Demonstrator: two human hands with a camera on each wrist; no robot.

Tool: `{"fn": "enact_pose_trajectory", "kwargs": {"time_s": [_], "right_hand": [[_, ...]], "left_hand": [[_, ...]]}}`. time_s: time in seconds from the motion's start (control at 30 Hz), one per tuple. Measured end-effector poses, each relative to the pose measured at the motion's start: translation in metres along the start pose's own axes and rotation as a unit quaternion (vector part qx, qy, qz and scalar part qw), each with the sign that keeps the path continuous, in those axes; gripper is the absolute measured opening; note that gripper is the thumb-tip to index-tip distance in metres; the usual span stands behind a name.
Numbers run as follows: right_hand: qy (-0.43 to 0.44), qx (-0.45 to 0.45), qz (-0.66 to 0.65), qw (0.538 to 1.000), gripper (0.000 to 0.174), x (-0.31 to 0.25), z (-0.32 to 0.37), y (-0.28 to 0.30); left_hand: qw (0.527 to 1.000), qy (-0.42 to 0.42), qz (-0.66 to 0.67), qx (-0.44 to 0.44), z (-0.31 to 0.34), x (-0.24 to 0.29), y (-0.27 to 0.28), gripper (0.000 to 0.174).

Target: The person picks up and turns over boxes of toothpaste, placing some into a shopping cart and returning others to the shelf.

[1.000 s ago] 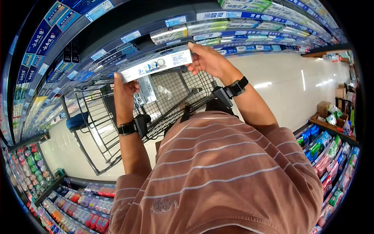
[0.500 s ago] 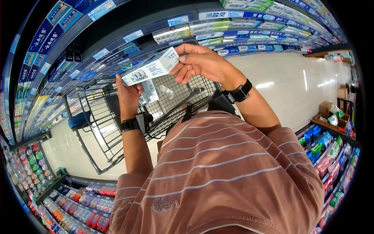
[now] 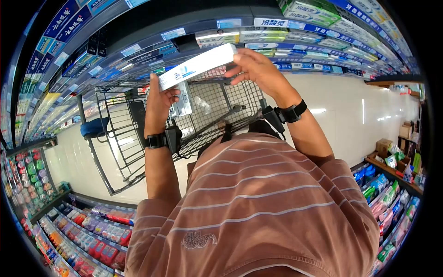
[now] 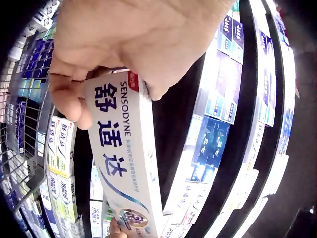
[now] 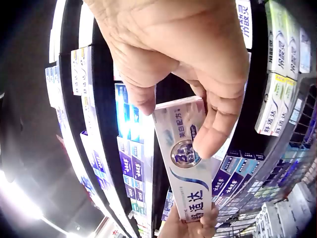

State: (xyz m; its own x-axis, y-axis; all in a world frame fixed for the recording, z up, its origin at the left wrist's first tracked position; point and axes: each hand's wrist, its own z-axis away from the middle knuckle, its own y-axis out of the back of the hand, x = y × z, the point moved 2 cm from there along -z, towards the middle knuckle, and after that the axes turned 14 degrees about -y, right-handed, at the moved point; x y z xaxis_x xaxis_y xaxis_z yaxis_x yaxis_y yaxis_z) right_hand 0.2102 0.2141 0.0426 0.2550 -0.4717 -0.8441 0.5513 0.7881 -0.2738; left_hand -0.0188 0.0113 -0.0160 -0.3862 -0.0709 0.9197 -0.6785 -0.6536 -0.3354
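A white Sensodyne toothpaste box point(image 3: 198, 67) is held between my two hands above a wire shopping cart point(image 3: 226, 94). My left hand point(image 3: 159, 108) grips its left end, with the thumb along one side and fingers curled beneath. At the other end, my right hand point(image 3: 267, 78) pinches the box between thumb and fingers. Large dark Chinese lettering on the toothpaste box point(image 4: 116, 134) shows in the left wrist view. The same toothpaste box point(image 5: 183, 153) in the right wrist view has a round emblem beside the right fingers.
Shelves of toothpaste boxes point(image 3: 311, 14) curve round the front. Another pale box point(image 3: 184, 101) lies in the cart below my hands. Bottles point(image 3: 99, 244) line a shelf behind to the left, and packets point(image 3: 385, 198) fill one to the right. Shiny floor point(image 3: 337, 115) lies to the right.
Both hands have turned the toothpaste box: its printed side, then a tilted end, faced the head camera; now a mostly white side with small blue print does. The right fingers have shifted their hold.
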Motion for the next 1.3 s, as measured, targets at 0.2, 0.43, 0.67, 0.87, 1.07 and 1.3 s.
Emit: {"fn": "enact_pose_trajectory", "kwargs": {"time_s": [0.2, 0.43, 0.67, 0.87, 1.07, 1.3], "right_hand": [[-0.004, 0.029, -0.044, 0.999, 0.049, 0.015, -0.010, 0.030], [-0.058, 0.023, -0.104, 0.993, 0.061, 0.031, -0.016, 0.056], [-0.065, 0.002, -0.135, 0.989, 0.057, 0.042, -0.013, 0.065], [-0.080, -0.020, -0.169, 0.982, 0.060, 0.051, -0.018, 0.067], [-0.113, -0.051, -0.242, 0.962, 0.060, 0.074, -0.031, 0.073], [-0.145, -0.072, -0.266, 0.950, 0.057, 0.093, -0.040, 0.079]], "left_hand": [[0.997, -0.023, -0.061, -0.044, 0.009, 0.014, -0.021, 0.076], [0.991, -0.091, -0.007, -0.097, 0.009, 0.019, -0.033, 0.065], [0.992, -0.081, -0.037, -0.089, 0.021, 0.022, -0.044, 0.039], [0.983, -0.143, -0.062, -0.092, 0.026, 0.026, -0.054, 0.038], [0.972, -0.184, -0.098, -0.110, 0.039, 0.043, -0.087, 0.044], [0.967, -0.184, -0.122, -0.129, 0.045, 0.047, -0.103, 0.048]]}}
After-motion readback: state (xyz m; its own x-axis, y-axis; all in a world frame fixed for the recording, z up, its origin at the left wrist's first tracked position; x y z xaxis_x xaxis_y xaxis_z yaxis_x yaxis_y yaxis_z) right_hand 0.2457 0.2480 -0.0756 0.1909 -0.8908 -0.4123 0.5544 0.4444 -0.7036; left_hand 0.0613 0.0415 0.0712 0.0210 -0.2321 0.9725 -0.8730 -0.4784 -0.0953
